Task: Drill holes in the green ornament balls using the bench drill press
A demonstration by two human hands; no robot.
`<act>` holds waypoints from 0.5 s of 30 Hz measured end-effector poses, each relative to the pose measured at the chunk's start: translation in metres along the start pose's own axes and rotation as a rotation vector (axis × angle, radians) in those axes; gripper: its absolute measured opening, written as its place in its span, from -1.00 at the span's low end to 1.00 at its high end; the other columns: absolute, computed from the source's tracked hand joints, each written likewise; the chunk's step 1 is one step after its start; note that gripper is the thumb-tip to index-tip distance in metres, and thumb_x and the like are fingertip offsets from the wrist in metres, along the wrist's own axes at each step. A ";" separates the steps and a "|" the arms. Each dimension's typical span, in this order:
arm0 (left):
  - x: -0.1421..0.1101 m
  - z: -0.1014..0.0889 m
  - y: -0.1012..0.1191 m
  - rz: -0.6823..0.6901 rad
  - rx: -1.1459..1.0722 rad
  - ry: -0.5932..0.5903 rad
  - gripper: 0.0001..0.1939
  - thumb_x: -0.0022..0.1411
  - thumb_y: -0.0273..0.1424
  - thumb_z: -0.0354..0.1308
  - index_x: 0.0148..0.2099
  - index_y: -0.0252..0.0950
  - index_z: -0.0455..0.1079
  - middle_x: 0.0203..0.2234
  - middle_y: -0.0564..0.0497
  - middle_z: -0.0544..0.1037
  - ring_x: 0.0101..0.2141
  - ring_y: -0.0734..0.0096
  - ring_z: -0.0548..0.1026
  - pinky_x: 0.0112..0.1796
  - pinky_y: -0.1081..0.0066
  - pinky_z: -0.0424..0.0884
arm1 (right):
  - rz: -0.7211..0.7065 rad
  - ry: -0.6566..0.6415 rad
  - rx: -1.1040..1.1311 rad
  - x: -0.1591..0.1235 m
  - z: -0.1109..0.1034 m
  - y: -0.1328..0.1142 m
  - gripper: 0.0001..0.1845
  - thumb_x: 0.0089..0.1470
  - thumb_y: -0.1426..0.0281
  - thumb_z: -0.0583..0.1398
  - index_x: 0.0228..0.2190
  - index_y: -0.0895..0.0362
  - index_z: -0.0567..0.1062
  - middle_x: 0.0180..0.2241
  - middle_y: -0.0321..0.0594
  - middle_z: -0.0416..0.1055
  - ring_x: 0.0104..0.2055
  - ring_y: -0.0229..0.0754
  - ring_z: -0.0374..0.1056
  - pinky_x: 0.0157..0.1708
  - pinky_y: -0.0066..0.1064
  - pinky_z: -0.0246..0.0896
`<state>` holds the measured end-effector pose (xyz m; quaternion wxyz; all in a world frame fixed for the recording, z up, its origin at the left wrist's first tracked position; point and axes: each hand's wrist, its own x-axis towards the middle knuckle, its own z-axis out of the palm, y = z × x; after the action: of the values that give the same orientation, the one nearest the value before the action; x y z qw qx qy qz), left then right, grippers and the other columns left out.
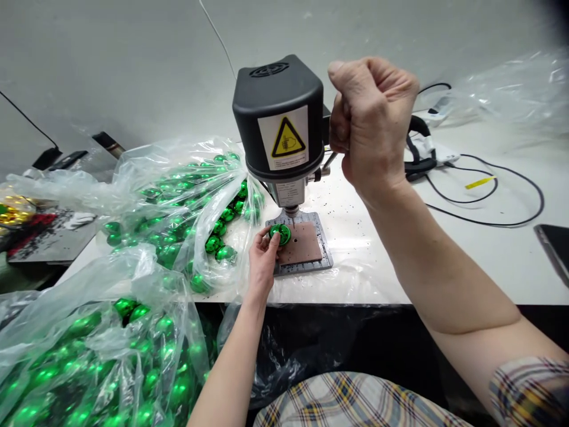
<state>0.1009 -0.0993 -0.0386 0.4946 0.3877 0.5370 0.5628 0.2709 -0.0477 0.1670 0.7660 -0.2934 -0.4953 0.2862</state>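
Note:
My left hand (263, 254) is closed around a shiny green ball (281, 235), with the thumb over its near side. It holds the ball low over a brown board (306, 246) on the ruled metal base plate (328, 258) of a small drill press (278, 118). The drill's narrow tip comes down close to the ball's right side; I cannot tell whether they touch. Raised at the right of the black motor housing, my right hand (377, 112) makes a fist around the drill press handle, which the fingers mostly hide.
Clear plastic bags of green balls lie on the table (377, 261) at left (178, 196) and in front of it (111, 367). Dark shavings dot the tabletop. At right are a black cable (502, 224), a dark flat device (553, 249) and crumpled clear plastic (524, 95).

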 end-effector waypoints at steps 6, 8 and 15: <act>0.007 0.008 -0.007 0.103 0.187 -0.022 -0.43 0.12 -0.08 0.33 0.08 -0.30 0.42 -0.37 0.02 0.51 -0.42 0.48 0.46 -0.43 0.51 0.40 | 0.018 0.010 0.014 0.000 0.001 -0.001 -0.41 0.06 0.32 0.28 -0.68 0.06 -0.02 -0.71 -0.41 -0.07 -0.69 -0.36 -0.13 -0.69 -0.38 -0.18; 0.010 0.007 -0.008 0.146 0.260 -0.021 -0.47 0.13 -0.10 0.33 0.05 -0.30 0.44 -0.30 -0.02 0.52 -0.42 0.50 0.44 -0.44 0.51 0.41 | 0.017 0.017 0.006 0.001 0.001 -0.002 -0.40 0.05 0.32 0.29 -0.69 0.07 -0.02 -0.71 -0.41 -0.08 -0.69 -0.38 -0.12 -0.69 -0.40 -0.17; 0.018 0.003 -0.003 0.159 0.293 -0.067 -0.55 0.34 -0.09 0.10 0.12 -0.25 0.45 -0.24 -0.05 0.52 -0.55 0.60 0.39 -0.56 0.56 0.33 | -0.007 0.037 0.039 -0.001 0.002 -0.004 -0.46 0.12 0.50 0.19 -0.70 0.07 -0.01 -0.72 -0.41 -0.06 -0.71 -0.39 -0.12 -0.71 -0.38 -0.21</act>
<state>0.0999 -0.0812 -0.0425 0.4042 0.5155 0.5642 0.5026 0.2690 -0.0506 0.1703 0.7816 -0.2821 -0.4763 0.2874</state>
